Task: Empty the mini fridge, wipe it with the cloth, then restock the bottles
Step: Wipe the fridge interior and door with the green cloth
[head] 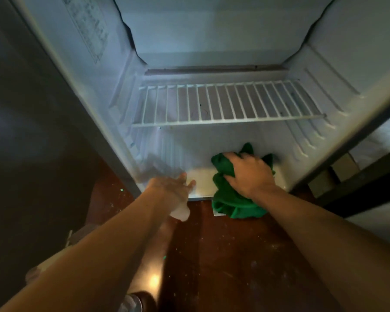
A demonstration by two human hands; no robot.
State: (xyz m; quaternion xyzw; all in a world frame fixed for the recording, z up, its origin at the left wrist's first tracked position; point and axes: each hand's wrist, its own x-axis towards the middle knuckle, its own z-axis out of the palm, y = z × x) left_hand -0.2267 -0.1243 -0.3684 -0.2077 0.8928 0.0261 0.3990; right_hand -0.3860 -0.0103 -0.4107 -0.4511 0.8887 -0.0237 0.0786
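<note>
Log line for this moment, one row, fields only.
phase: wiping | fridge: no bottles inside | right hand: pressing cloth on fridge floor | left hand: open at floor's front edge | shelf: bare

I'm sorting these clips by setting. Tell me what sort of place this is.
Probably a dim bedroom or hotel room: an open mini fridge stands on a dark wooden floor, with what looks like a bed's white sheet at right.
</note>
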